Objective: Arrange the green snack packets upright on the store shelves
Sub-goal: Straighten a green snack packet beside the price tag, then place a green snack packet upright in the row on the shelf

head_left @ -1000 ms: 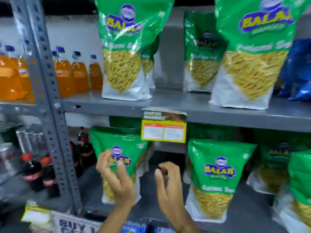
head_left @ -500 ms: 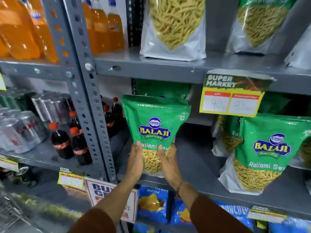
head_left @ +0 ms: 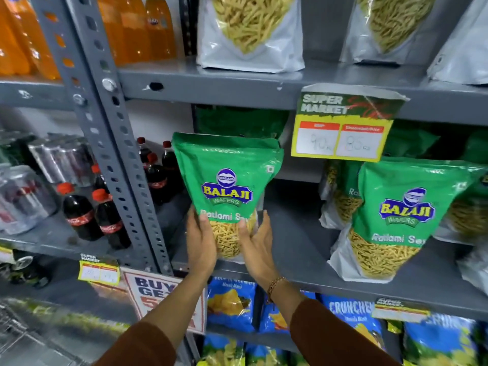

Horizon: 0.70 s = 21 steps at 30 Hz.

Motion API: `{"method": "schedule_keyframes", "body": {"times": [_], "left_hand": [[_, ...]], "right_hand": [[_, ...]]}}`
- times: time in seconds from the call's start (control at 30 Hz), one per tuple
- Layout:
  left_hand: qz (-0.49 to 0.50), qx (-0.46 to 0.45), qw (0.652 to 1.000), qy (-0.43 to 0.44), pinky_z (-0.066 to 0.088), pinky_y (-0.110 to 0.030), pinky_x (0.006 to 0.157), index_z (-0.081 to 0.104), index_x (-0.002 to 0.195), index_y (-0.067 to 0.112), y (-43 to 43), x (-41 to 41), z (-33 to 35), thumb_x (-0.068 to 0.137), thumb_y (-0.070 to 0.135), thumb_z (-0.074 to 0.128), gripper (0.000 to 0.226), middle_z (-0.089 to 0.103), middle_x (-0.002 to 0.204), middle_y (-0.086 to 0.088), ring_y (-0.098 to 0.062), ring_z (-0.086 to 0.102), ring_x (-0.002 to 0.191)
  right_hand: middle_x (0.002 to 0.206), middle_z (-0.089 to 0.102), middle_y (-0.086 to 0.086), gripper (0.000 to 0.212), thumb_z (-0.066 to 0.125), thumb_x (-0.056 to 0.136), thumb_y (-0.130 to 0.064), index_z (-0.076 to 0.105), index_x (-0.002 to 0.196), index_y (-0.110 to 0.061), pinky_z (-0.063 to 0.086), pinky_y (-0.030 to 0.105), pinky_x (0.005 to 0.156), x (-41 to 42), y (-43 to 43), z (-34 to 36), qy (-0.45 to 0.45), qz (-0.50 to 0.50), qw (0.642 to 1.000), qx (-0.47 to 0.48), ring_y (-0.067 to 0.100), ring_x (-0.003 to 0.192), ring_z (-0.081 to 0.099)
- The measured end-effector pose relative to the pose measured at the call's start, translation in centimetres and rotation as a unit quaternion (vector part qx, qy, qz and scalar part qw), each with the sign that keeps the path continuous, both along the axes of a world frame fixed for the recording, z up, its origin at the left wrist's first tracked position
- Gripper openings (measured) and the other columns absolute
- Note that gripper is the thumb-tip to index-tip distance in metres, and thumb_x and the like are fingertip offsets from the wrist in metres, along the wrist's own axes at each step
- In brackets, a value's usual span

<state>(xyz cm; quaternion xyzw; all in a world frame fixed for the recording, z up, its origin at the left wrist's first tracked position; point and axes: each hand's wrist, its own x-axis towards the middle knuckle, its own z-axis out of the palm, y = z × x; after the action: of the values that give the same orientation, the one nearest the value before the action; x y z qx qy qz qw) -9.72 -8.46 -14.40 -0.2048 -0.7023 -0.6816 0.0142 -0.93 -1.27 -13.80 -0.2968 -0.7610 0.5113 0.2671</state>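
A green Balaji snack packet (head_left: 227, 186) stands upright at the left end of the middle grey shelf (head_left: 298, 260). My left hand (head_left: 201, 244) holds its lower left side and my right hand (head_left: 257, 247) holds its lower right side. A second green packet (head_left: 401, 215) stands upright further right on the same shelf, with more green packets behind and beside it. On the shelf above, two packets (head_left: 250, 33) show only their lower halves.
A grey perforated upright post (head_left: 105, 143) stands just left of the held packet. Cola bottles (head_left: 92, 215) and cans fill the left bay, orange drink bottles (head_left: 132, 27) above. A yellow price tag (head_left: 340, 128) hangs from the upper shelf edge. Blue chip bags (head_left: 232, 305) sit below.
A second ago both hands were open in front of the packet; since then they have closed on its lower sides. The view has dropped and moved closer.
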Motion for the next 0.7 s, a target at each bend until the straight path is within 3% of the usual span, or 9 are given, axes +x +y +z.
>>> {"method": "schedule_keyframes", "body": {"times": [0.1, 0.2, 0.27, 0.37, 0.43, 0.47, 0.57, 0.63, 0.7], "left_hand": [[0.101, -0.008, 0.98, 0.173, 0.02, -0.052, 0.114, 0.024, 0.141, 0.011, 1.1, 3.1, -1.5, 0.095, 0.048, 0.023, 0.059, 0.028, 0.149, -0.019, -0.03, 0.023, 0.139], [0.004, 0.015, 0.945, 0.326, 0.009, -0.051, 0.116, 0.014, 0.144, 0.021, 4.1, 7.9, -2.1, 0.097, 0.041, 0.024, 0.053, 0.004, 0.157, -0.002, -0.033, 0.008, 0.143], [-0.091, 0.018, 0.933, 0.347, 0.009, -0.047, 0.117, 0.014, 0.144, 0.03, 7.0, 11.1, -2.6, 0.096, 0.043, 0.026, 0.051, 0.003, 0.157, 0.012, -0.029, 0.011, 0.143], [-0.206, -0.01, 0.966, 0.154, 0.016, -0.04, 0.117, 0.021, 0.136, 0.043, 12.3, 16.2, -2.1, 0.091, 0.054, 0.03, 0.048, 0.023, 0.149, 0.023, -0.012, 0.026, 0.138], [-0.25, 0.008, 0.968, -0.032, 0.024, -0.036, 0.115, 0.03, 0.13, 0.035, 14.3, 17.7, -1.4, 0.086, 0.053, 0.034, 0.047, 0.034, 0.146, 0.007, -0.006, 0.035, 0.13], [-0.256, 0.019, 0.964, -0.068, 0.029, -0.031, 0.112, 0.036, 0.126, 0.032, 15.1, 18.1, -1.2, 0.088, 0.049, 0.035, 0.041, 0.04, 0.142, 0.0, -0.001, 0.041, 0.123], [-0.235, 0.018, 0.968, -0.091, 0.035, -0.021, 0.102, 0.045, 0.111, 0.033, 17.1, 19.1, -1.0, 0.098, 0.029, 0.031, 0.019, 0.051, 0.126, 0.001, 0.009, 0.048, 0.106], [-0.215, 0.017, 0.973, -0.081, 0.037, -0.014, 0.096, 0.043, 0.113, 0.032, 17.5, 20.1, -0.9, 0.096, 0.036, 0.03, 0.022, 0.053, 0.115, 0.011, 0.014, 0.049, 0.099], [-0.184, 0.01, 0.981, -0.06, 0.038, -0.002, 0.082, 0.043, 0.113, 0.032, 17.8, 20.9, -0.8, 0.093, 0.049, 0.029, 0.029, 0.054, 0.109, 0.012, 0.023, 0.05, 0.089]], "right_hand": [[0.16, -0.009, 0.0, 0.094, 0.018, 0.082, -0.08, -0.003, 0.15, -0.019, -0.012, 0.045, 0.119, 4.2, 0.9, -1.2, 0.041, -0.066, 0.974, 0.214, 0.022, 0.147, -0.016], [0.161, -0.011, -0.001, 0.074, 0.03, 0.095, -0.06, 0.003, 0.15, -0.018, -0.014, 0.046, 0.117, 9.3, 4.4, -2.9, 0.1, -0.155, 0.919, 0.348, 0.029, 0.148, -0.012], [0.16, -0.016, -0.007, 0.072, 0.032, 0.096, -0.058, -0.001, 0.15, -0.023, -0.015, 0.045, 0.117, 13.1, 7.4, -3.1, 0.134, -0.193, 0.894, 0.382, 0.025, 0.148, -0.014], [0.161, -0.011, -0.005, 0.076, 0.031, 0.093, -0.064, 0.003, 0.149, -0.021, -0.006, 0.053, 0.118, 17.8, 12.8, -2.9, 0.148, -0.255, 0.903, 0.313, 0.023, 0.148, -0.009], [0.16, 0.004, -0.004, 0.087, 0.041, 0.085, -0.071, 0.004, 0.147, -0.022, 0.011, 0.056, 0.118, 18.6, 15.1, -2.3, 0.204, -0.24, 0.937, 0.154, 0.021, 0.146, 0.013], [0.155, 0.015, -0.01, 0.092, 0.045, 0.08, -0.073, 0.005, 0.146, -0.023, 0.019, 0.05, 0.118, 18.8, 15.9, -2.1, 0.215, -0.208, 0.952, 0.071, 0.015, 0.141, 0.024], [0.135, 0.048, -0.005, 0.082, 0.05, 0.074, -0.07, 0.026, 0.137, -0.025, 0.037, 0.031, 0.105, 20.3, 18.2, -1.2, 0.146, -0.101, 0.984, -0.018, 0.014, 0.122, 0.048], [0.125, 0.054, -0.003, 0.057, 0.05, 0.08, -0.058, 0.031, 0.127, -0.031, 0.037, 0.01, 0.09, 21.0, 18.8, -1.0, 0.112, -0.064, 0.992, -0.013, 0.012, 0.113, 0.052], [0.122, 0.055, -0.006, 0.05, 0.051, 0.083, -0.05, 0.032, 0.124, -0.03, 0.035, 0.0, 0.083, 21.3, 18.6, -1.0, 0.115, -0.053, 0.992, -0.009, 0.004, 0.107, 0.054]]}}
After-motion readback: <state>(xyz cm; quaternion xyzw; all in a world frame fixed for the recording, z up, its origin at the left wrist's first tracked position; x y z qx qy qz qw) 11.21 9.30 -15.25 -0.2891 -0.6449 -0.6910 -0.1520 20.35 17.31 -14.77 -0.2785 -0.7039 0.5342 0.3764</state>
